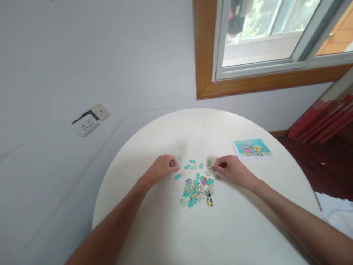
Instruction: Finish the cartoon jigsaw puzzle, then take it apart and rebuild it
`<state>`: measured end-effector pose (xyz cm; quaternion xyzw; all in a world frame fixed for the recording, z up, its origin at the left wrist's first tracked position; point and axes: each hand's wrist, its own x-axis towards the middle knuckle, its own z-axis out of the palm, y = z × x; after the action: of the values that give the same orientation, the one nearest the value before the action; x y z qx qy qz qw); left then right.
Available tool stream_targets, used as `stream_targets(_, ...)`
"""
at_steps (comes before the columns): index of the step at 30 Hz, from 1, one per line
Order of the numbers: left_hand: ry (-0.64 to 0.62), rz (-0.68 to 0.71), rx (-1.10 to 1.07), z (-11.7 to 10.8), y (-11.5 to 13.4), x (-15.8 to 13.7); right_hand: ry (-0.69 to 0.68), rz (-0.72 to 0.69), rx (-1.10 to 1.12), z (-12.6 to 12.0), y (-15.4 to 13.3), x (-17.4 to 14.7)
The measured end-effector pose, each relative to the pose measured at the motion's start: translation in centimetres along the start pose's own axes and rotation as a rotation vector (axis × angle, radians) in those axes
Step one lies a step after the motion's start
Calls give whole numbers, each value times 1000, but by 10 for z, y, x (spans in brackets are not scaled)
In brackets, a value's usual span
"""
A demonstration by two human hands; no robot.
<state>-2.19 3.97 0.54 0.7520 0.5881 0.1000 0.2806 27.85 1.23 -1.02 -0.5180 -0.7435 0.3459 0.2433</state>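
Bare forearms (pixel 118 221) extend over a round white table (pixel 171 235), its top marked by a dull grey patch. Left hand (pixel 164 166): thumb and fingertips drawn together at a teal piece; grip cannot be confirmed. Right hand (pixel 231 168): similarly pinched at a small piece, grip likewise unconfirmed. Puzzle pieces (pixel 195 187) lie loose between the hands and heaped nearer the camera. Picture card (pixel 255 149) flat near the right rim. Pale wall (pixel 110 55) carries a socket plate (pixel 86 126); wood-framed window (pixel 205 90) above; red curtain (pixel 325 123) and dark floor (pixel 305 156) at right.
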Motion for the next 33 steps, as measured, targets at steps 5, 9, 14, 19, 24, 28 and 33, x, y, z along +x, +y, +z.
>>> stream_targets(5, 2, 134, 64, -2, 15, -10, -65, 88, -35, -8, 1, -2)
stream_targets(9, -40, 257, 112, 3, 20, -13, -200, 101, -66, -18, 2, -6)
stream_targets(14, -73, 316, 143, 8, 17, -11, -314, 125, -111, -24, 1, -13)
stream_targets(19, -48, 346, 146, 8, 20, -12, -314, 185, -210, -23, -3, -15)
stream_targets(24, -14, 340, 212, 11, 27, -12, -250, 159, -235, -22, -3, -15)
stream_targets(28, -102, 347, 281, 9, 31, -14, -178, 88, -181, -17, -3, -12)
stream_targets(33, -140, 334, 362, 4, 39, -21, -150, -94, -159, -5, -10, -11)
